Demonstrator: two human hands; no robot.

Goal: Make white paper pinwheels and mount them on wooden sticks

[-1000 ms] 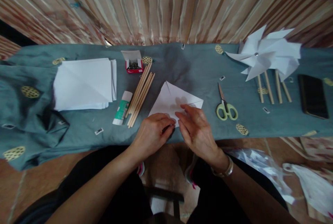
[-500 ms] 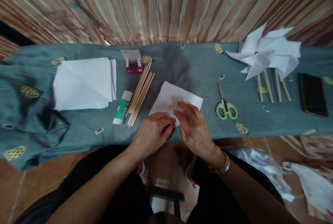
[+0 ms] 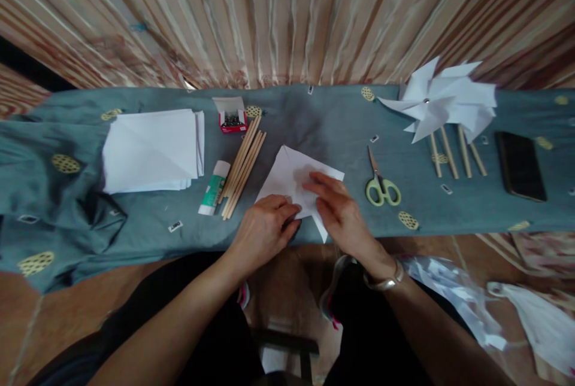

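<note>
A white sheet of paper (image 3: 287,173) lies at an angle on the cloth in front of me, with a pointed flap sticking out at its near edge. My left hand (image 3: 265,224) pinches the paper's near edge between thumb and fingers. Over the right part of the sheet, my right hand (image 3: 336,209) has its fingers stretched out, touching or just above the paper; the exact contact is hidden. Scissors (image 3: 380,185) with green handles lie to the right of the sheet. On its left are several wooden sticks (image 3: 242,170) and a glue stick (image 3: 214,188).
A stack of white paper (image 3: 150,149) lies on the left. An opened red box (image 3: 232,118) of small metal pins stands at the back. Paper pinwheels (image 3: 442,102) on sticks and a black phone (image 3: 520,164) lie at the right. Plastic bags (image 3: 453,293) are on the floor.
My right hand has shifted slightly right and down on the paper, and a pointed flap now shows below the sheet's near edge. My left hand keeps its pinch. The view has turned slightly.
</note>
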